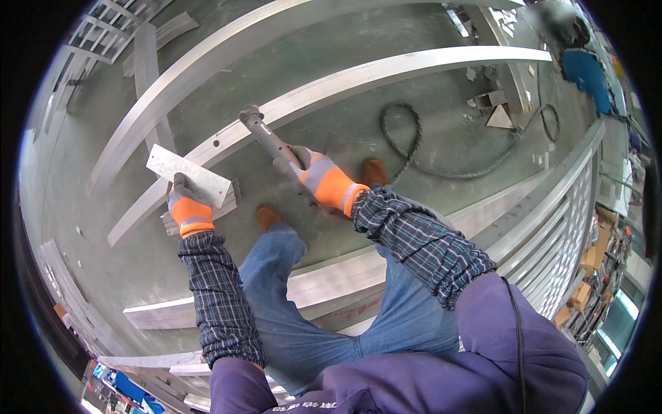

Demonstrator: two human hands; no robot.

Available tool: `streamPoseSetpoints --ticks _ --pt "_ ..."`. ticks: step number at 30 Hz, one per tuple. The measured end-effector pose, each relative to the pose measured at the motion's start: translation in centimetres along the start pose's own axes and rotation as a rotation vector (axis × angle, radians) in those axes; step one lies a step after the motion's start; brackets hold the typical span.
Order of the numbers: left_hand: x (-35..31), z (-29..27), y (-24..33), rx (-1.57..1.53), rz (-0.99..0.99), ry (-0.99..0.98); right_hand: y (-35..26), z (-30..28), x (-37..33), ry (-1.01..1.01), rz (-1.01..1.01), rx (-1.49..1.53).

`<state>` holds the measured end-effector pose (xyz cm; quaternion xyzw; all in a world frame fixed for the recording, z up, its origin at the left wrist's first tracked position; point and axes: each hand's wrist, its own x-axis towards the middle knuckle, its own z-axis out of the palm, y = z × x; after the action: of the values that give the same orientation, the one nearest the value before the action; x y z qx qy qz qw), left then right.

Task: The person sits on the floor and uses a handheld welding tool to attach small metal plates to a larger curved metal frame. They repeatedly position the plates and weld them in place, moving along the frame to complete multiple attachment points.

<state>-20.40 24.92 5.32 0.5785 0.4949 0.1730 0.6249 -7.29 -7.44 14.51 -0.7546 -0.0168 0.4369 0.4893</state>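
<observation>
My left hand, in an orange and grey work glove, grips the lower edge of a flat silver metal plate, its thumb on the upper face. The plate has small holes near its ends and is held over a long metal beam. A dark round hole shows in this beam to the right of the plate. My right hand, gloved alike, is wrapped round a slim grey power tool. The tool's dark head points up and left, over the beam's near edge. Its working face is hidden.
Another long beam lies beyond, with a crosspiece at the left. A black cable loops across the floor on the right. Metal offcuts lie past it. Behind my feet are more beams and a slatted metal frame.
</observation>
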Motion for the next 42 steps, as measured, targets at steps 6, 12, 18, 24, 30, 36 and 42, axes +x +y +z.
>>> streamPoseSetpoints --ticks 6,12,18,24,30,36,42 --pt "-2.8 2.3 1.5 -0.147 -0.070 0.001 -0.1 0.2 0.2 0.072 0.106 0.251" --pt "-4.3 6.9 1.2 -0.236 -0.192 0.025 -1.0 -2.1 0.4 0.049 0.123 0.594" --pt "-5.0 9.7 -2.3 -0.074 -0.135 -0.133 -1.3 -1.6 1.1 -0.027 0.156 0.539" --pt "-6.3 12.9 -1.9 -0.011 -0.194 -0.148 -2.2 -2.0 0.5 0.028 0.161 0.469" --pt "-5.2 13.1 -3.7 -0.053 -0.240 -0.218 -3.2 -1.9 0.3 -0.021 0.206 0.414" --pt "-6.1 13.7 -2.2 0.010 -0.234 -0.221 -3.5 -1.5 -0.2 -0.120 0.243 0.423" --pt "-6.0 13.5 -1.8 0.071 -0.219 -0.214 -3.4 -1.1 0.0 -0.213 0.284 0.477"
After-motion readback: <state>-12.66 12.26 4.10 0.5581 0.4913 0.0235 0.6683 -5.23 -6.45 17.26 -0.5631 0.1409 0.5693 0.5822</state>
